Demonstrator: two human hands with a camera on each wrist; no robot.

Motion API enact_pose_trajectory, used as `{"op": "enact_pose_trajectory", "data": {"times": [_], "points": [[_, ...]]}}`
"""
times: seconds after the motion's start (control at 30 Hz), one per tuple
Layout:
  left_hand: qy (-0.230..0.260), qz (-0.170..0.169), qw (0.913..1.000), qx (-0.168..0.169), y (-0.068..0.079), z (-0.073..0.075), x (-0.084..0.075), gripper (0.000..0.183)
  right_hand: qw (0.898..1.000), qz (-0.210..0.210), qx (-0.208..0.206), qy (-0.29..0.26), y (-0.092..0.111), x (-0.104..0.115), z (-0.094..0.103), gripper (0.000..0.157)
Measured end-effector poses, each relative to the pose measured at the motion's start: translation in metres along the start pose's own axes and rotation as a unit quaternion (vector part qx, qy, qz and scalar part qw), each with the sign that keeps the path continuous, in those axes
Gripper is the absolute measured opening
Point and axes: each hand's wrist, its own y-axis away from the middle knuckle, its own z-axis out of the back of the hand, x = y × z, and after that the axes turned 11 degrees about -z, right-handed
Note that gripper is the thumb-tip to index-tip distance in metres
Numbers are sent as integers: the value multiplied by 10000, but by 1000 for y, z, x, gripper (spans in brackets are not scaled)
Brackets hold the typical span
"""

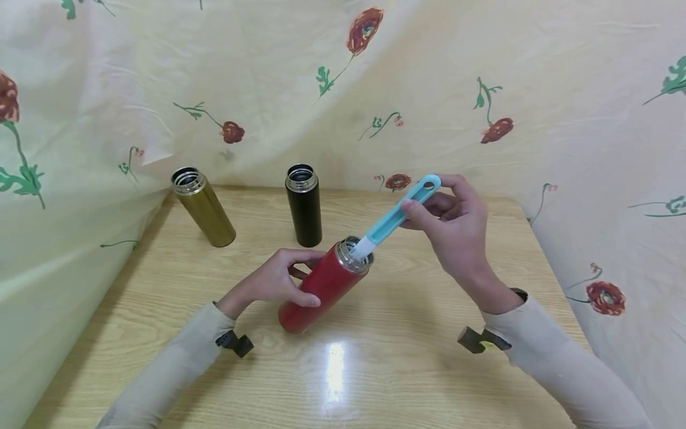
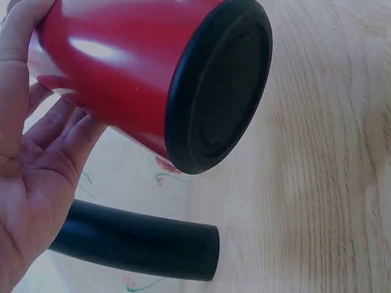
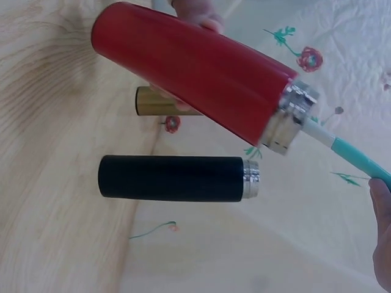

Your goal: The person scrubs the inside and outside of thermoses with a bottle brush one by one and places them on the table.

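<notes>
My left hand (image 1: 284, 277) grips a red vacuum flask (image 1: 327, 283) round its side, thumb across the front. The flask leans to the right, its lidless steel mouth (image 1: 355, 255) pointing up and right. In the left wrist view its black base (image 2: 223, 88) is raised above the table. My right hand (image 1: 458, 223) pinches the teal handle of a bottle brush (image 1: 393, 220) between thumb and fingers. The brush's white neck (image 3: 319, 132) enters the flask mouth at a slant, and its head is hidden inside.
A black flask (image 1: 304, 214) stands without a lid behind the red one. To its left is a gold flask (image 1: 208, 211), also lidless. Flower-patterned cloth (image 1: 429, 71) hangs behind and beside the wooden table (image 1: 407, 369).
</notes>
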Motion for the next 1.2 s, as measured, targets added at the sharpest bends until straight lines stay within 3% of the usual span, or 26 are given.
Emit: {"op": "enact_pose_trajectory", "data": {"times": [0.57, 0.87, 1.2], "points": [[17, -26, 10000, 30, 2, 0, 1, 73, 9976, 105, 97, -679, -6, 11, 7, 28], [67, -67, 9999, 110, 2, 1, -1, 72, 9979, 167, 162, -604, -8, 16, 10, 27], [439, 62, 9986, 285, 4, 1, -1, 73, 9971, 427, 392, -499, -9, 22, 14, 30]]}}
